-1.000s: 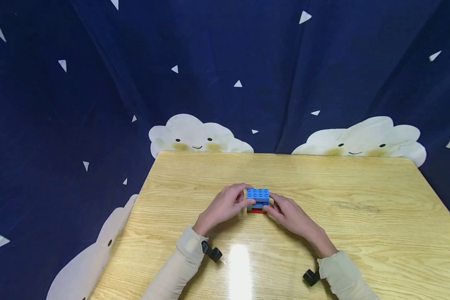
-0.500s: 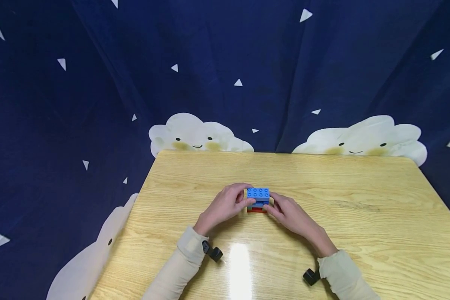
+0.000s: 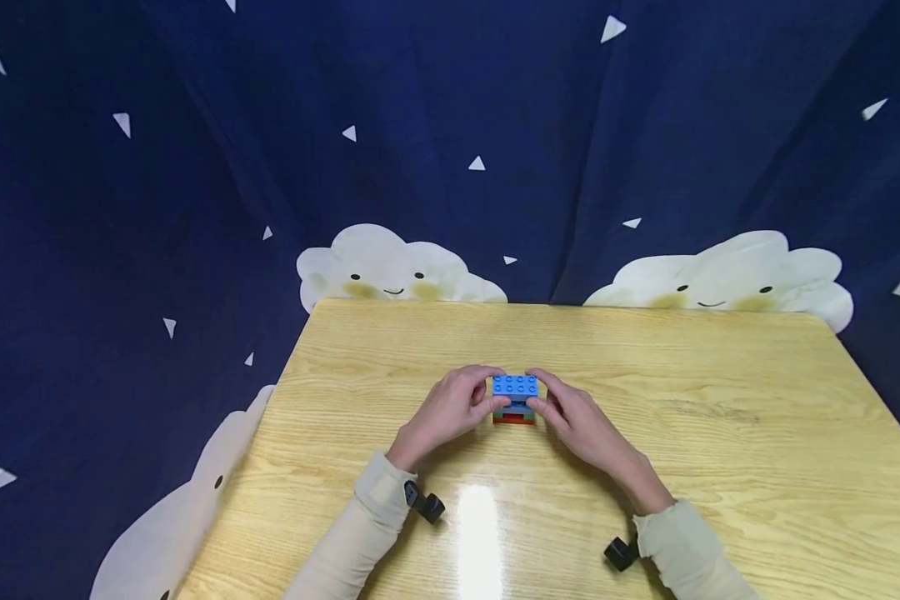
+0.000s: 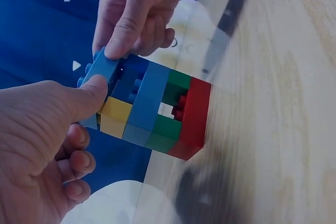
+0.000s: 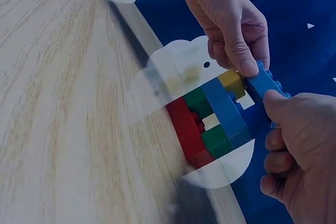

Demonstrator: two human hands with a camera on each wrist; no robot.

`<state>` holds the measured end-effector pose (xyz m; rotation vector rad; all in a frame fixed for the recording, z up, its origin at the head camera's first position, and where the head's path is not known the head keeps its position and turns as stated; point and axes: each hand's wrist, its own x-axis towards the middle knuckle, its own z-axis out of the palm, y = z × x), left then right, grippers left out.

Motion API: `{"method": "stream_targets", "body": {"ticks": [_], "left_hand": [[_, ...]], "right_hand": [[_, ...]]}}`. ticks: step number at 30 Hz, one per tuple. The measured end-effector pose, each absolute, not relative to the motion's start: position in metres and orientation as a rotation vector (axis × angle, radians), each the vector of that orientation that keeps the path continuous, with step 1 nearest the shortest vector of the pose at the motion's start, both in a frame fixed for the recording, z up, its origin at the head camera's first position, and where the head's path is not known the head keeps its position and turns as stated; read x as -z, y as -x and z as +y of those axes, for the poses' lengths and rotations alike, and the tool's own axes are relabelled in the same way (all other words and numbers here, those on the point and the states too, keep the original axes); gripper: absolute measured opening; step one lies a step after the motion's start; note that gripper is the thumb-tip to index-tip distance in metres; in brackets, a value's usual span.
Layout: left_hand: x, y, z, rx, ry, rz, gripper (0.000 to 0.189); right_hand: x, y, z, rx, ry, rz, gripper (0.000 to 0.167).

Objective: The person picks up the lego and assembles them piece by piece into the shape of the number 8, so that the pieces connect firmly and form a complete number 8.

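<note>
A stack of toy building bricks stands on the wooden table (image 3: 645, 375). At its bottom is a long red brick (image 4: 191, 119), then two small green bricks (image 5: 217, 141) with a gap between them. Above them lies a long blue brick (image 5: 227, 114), topped by a yellow brick (image 4: 115, 116) and a dark blue brick (image 5: 256, 121). The uppermost long blue brick (image 3: 515, 383) has its studs up. My left hand (image 3: 453, 406) pinches its left end, thumb on the near side. With thumb and fingers, my right hand (image 3: 585, 427) pinches its right end.
A dark blue curtain (image 3: 420, 100) with white triangles and smiling clouds hangs behind the table and along its left side. Black wrist cameras stick out from both sleeves, the left camera (image 3: 429, 507) and the right camera (image 3: 619, 553) standing over the table.
My right hand's fingers have moved up from the stack's right side to the top blue brick's right end. The left hand keeps its hold on the left end.
</note>
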<state>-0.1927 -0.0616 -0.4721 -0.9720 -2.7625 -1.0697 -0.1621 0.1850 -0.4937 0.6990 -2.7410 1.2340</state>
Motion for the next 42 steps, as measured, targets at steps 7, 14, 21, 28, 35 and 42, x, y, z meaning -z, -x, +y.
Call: {"method": "stream_targets", "body": {"ticks": [7,14,21,28,35,42], "left_hand": [[0.476,0.193,-0.056,1.103,0.974,-2.737,0.03],[0.482,0.194,-0.054,1.148,0.979,-2.71,0.027],[0.492,0.193,-0.052,1.168,0.95,-2.715,0.032],[0.5,0.192,-0.044,1.14,0.951,-2.697,0.038],[0.504,0.191,-0.036,1.147,0.952,-2.664,0.038],[0.508,0.192,-0.034,1.174,0.932,-2.655,0.042]], "right_hand": [[0.498,0.163,0.19,-1.213,-0.709,-2.72,0.038],[0.503,0.163,0.192,-1.206,-0.723,-2.701,0.038],[0.509,0.161,0.194,-1.218,-0.727,-2.7,0.037],[0.517,0.156,0.201,-1.247,-0.717,-2.671,0.036],[0.523,0.154,0.208,-1.251,-0.701,-2.631,0.04],[0.527,0.154,0.208,-1.264,-0.723,-2.596,0.039]]}}
